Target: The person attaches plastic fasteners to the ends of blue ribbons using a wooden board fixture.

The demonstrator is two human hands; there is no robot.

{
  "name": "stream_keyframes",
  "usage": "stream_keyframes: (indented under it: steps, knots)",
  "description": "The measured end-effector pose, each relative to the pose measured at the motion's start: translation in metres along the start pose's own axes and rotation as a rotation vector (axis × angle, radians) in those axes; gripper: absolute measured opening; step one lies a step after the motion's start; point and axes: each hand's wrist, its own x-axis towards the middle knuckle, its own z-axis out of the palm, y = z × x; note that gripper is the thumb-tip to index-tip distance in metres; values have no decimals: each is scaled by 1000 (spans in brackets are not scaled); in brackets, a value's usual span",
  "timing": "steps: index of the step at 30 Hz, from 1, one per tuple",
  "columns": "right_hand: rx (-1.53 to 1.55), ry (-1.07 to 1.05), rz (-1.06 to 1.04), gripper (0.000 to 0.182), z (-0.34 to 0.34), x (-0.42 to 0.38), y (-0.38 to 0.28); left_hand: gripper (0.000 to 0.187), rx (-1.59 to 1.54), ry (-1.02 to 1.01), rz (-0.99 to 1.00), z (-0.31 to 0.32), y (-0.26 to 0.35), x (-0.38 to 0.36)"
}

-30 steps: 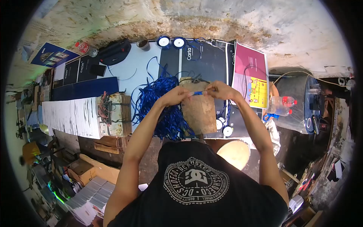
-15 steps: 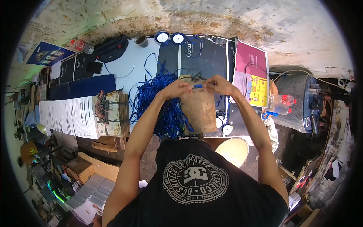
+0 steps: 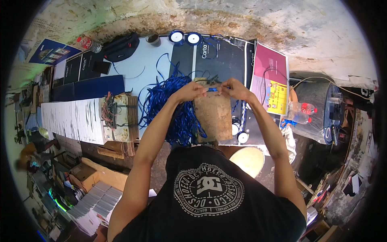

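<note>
My left hand (image 3: 191,91) and my right hand (image 3: 238,90) face each other over the far end of a worn wooden board (image 3: 213,117). Both are closed in a pinch on a short piece of blue ribbon (image 3: 212,89), which spans the gap between the fingertips. Close to my left wrist lies a big tangled heap of blue ribbon (image 3: 169,107), some strands overlapping the board's left edge. A dark wiry bit (image 3: 212,76) shows at the board's far end, just past my fingers.
Ribbon spools (image 3: 193,38) sit at the table's back, and another spool (image 3: 242,137) near its front edge. Stacked paper (image 3: 72,123) stands left, a cup (image 3: 153,39) behind. To the right are a printed poster (image 3: 269,76) and plastic bottles (image 3: 300,108). A round stool (image 3: 248,161) is below.
The whole view has shifted slightly. Both hands keep their pinch on the ribbon over the board, with hardly any movement. At the far left, a person has changed posture.
</note>
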Motion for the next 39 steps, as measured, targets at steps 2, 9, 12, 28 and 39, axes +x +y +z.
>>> stream_keyframes:
  steps: [2, 9, 12, 28, 39]
  knots:
    - [24, 55, -51, 19, 7, 0, 6, 33, 60, 62, 59, 4, -8, 3]
    - [-47, 106, 12, 19, 26, -16, 10, 32, 56, 167, -59, 28, -14, -5]
    - [-30, 110, 16, 18, 40, -24, 19, 33, 79, 176, -98, 37, -17, -14]
    - [-49, 105, 54, 16, 114, -111, 19, 28, 184, 307, -333, 133, -40, -88]
    - [-363, 580, 64, 18, 64, -24, -6, 25, 607, 753, -5, 70, -2, -2]
